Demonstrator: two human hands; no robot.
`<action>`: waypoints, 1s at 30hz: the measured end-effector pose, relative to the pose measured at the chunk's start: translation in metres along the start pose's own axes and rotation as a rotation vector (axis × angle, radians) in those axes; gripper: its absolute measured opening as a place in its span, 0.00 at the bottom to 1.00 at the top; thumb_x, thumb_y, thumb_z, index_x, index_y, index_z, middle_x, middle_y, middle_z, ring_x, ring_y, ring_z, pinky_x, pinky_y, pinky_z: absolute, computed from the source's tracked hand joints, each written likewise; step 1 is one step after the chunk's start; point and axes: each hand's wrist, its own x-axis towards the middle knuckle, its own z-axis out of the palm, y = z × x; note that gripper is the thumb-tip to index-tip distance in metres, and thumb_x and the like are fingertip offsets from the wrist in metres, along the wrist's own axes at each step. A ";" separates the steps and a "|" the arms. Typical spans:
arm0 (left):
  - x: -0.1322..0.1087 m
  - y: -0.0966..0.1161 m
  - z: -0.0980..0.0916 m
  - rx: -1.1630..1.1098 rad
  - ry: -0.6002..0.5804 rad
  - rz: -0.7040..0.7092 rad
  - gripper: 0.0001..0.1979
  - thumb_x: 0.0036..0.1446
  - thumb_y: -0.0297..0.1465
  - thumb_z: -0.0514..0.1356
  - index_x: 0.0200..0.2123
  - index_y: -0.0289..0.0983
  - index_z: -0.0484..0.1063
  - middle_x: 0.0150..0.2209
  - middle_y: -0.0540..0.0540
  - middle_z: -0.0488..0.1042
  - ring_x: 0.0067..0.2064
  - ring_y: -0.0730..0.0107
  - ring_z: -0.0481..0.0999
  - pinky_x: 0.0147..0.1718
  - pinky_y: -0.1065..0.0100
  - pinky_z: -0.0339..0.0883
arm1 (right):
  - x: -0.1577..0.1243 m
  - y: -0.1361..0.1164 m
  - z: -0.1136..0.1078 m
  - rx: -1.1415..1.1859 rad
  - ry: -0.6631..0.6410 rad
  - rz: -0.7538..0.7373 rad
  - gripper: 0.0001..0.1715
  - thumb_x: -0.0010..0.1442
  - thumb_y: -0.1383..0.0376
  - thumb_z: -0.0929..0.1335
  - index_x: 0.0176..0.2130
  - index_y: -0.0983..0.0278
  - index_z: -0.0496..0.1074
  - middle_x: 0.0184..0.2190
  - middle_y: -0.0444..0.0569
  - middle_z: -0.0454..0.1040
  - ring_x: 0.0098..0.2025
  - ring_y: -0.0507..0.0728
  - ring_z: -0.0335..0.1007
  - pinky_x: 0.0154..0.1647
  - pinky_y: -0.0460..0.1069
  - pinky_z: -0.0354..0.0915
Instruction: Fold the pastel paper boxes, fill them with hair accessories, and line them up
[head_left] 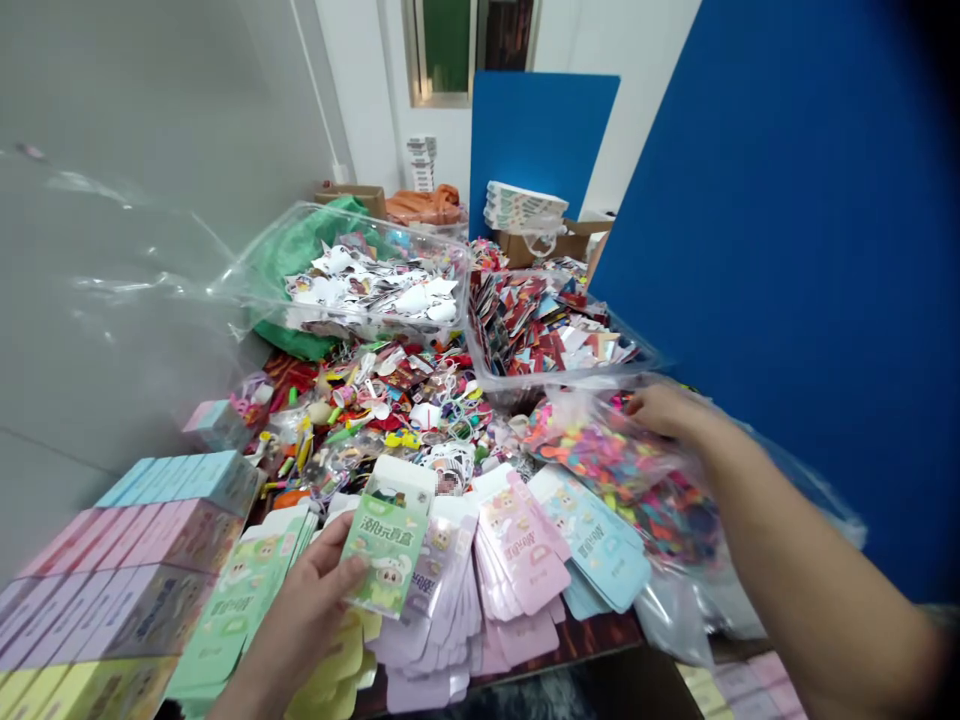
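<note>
Left hand [315,600]: thumb and fingers pinch one flat green carton [386,555], held tilted just above the fanned stock. Right hand [671,415]: fingers curve over the top of a clear plastic bag [607,460] of multicoloured small pieces; grip firmness cannot be told.

Below and between the hands, on the table [570,645]: flat cartons fanned out in five colours, yellow [337,670], green [240,590], lilac [427,640], pink [521,555], pale blue [592,540]. Left of the left hand: made-up boxes [142,570] in four rows, stacked against a grey wall [135,280]. The table's front edge runs below the right hand.

Ahead of both hands: a heap of loose small items [382,400], too many to count, then two clear plastic bins, one of white cutouts [367,290], one of red pieces [547,335]. Blue boards: two, one close right of the right hand [780,250], limiting room there, one farther off [540,140].
</note>
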 end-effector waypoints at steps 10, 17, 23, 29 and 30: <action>0.007 -0.005 0.001 0.086 0.045 -0.001 0.36 0.39 0.40 0.74 0.53 0.40 0.71 0.44 0.42 0.81 0.45 0.49 0.80 0.42 0.59 0.74 | -0.008 0.018 -0.026 0.331 -0.064 0.222 0.07 0.44 0.63 0.73 0.26 0.64 0.76 0.22 0.49 0.75 0.22 0.54 0.67 0.20 0.47 0.59; 0.009 -0.005 0.005 0.153 0.014 0.042 0.29 0.45 0.40 0.72 0.51 0.40 0.73 0.47 0.42 0.80 0.45 0.54 0.80 0.40 0.64 0.74 | -0.024 -0.009 -0.033 0.611 -0.051 0.174 0.10 0.38 0.62 0.76 0.25 0.61 0.77 0.29 0.52 0.78 0.28 0.55 0.70 0.25 0.48 0.65; 0.007 -0.013 0.024 0.118 -0.134 0.036 0.24 0.50 0.38 0.69 0.49 0.37 0.72 0.44 0.42 0.80 0.37 0.62 0.80 0.32 0.67 0.73 | -0.073 -0.103 0.014 0.775 -0.170 -0.062 0.13 0.40 0.57 0.77 0.27 0.60 0.79 0.38 0.51 0.78 0.38 0.58 0.72 0.35 0.49 0.67; 0.005 -0.016 0.028 0.129 -0.228 0.045 0.25 0.51 0.38 0.68 0.51 0.37 0.71 0.43 0.43 0.78 0.35 0.66 0.78 0.24 0.73 0.71 | -0.107 -0.163 0.083 0.546 -0.487 -0.493 0.11 0.51 0.56 0.71 0.26 0.60 0.79 0.50 0.52 0.74 0.52 0.63 0.70 0.53 0.59 0.63; 0.004 -0.016 0.027 0.125 -0.236 0.045 0.25 0.51 0.38 0.68 0.52 0.37 0.70 0.42 0.43 0.78 0.34 0.66 0.78 0.23 0.73 0.71 | -0.108 -0.166 0.088 0.455 -0.514 -0.561 0.11 0.53 0.57 0.70 0.26 0.60 0.79 0.51 0.53 0.73 0.53 0.64 0.69 0.55 0.60 0.61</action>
